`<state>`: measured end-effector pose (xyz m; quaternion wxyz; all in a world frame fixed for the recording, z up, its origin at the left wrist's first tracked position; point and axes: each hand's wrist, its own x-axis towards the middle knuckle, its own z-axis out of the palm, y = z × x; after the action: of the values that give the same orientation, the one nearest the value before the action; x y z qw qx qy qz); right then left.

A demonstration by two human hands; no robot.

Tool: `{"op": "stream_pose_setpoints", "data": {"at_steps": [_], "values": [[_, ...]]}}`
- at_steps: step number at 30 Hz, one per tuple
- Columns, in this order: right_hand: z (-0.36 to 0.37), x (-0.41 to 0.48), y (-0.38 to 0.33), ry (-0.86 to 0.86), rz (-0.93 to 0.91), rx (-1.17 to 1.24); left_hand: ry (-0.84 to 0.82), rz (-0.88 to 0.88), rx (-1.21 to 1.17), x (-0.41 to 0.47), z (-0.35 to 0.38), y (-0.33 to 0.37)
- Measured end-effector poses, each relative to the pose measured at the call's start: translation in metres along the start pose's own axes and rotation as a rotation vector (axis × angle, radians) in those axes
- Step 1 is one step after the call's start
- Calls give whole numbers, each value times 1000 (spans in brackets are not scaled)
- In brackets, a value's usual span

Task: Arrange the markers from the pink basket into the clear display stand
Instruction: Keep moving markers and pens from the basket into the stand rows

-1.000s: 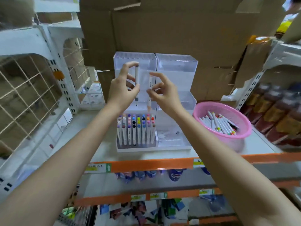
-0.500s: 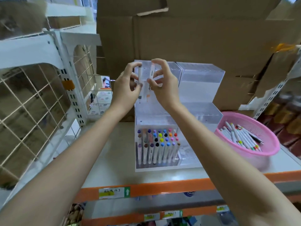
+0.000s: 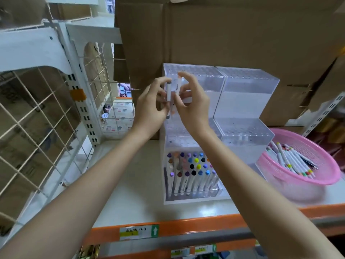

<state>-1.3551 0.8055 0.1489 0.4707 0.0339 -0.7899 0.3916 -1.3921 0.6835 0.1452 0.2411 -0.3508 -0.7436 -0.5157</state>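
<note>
A clear tiered display stand [image 3: 248,101] sits on the shelf, its lowest left tier filled with several white markers with coloured caps [image 3: 190,171]. My left hand [image 3: 151,107] pinches a white marker [image 3: 169,91] upright in front of the stand's upper left tier. Close beside it, my right hand [image 3: 192,103] pinches a second white marker [image 3: 177,86]. The two hands nearly touch. The pink basket [image 3: 321,176] stands to the right with several markers [image 3: 291,161] lying in it.
Large cardboard boxes [image 3: 233,34] stand right behind the stand. A white wire-grid shelf frame [image 3: 46,113] rises on the left. The shelf's orange front edge [image 3: 186,228] carries price labels. More goods sit at the far right [image 3: 334,131].
Both hands have come together and risen from the middle tier to the stand's upper left tier, each still holding its marker. The camera has moved closer and to the left.
</note>
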Motion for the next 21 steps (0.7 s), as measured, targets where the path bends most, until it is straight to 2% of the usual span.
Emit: {"op": "stream_pose_setpoints", "data": {"at_steps": [11, 21], "values": [[-4, -3, 6, 59, -13, 25, -82, 3, 80, -10, 4, -6], [-3, -5, 10, -84, -11, -23, -99, -16, 153, -16, 7, -5]]}}
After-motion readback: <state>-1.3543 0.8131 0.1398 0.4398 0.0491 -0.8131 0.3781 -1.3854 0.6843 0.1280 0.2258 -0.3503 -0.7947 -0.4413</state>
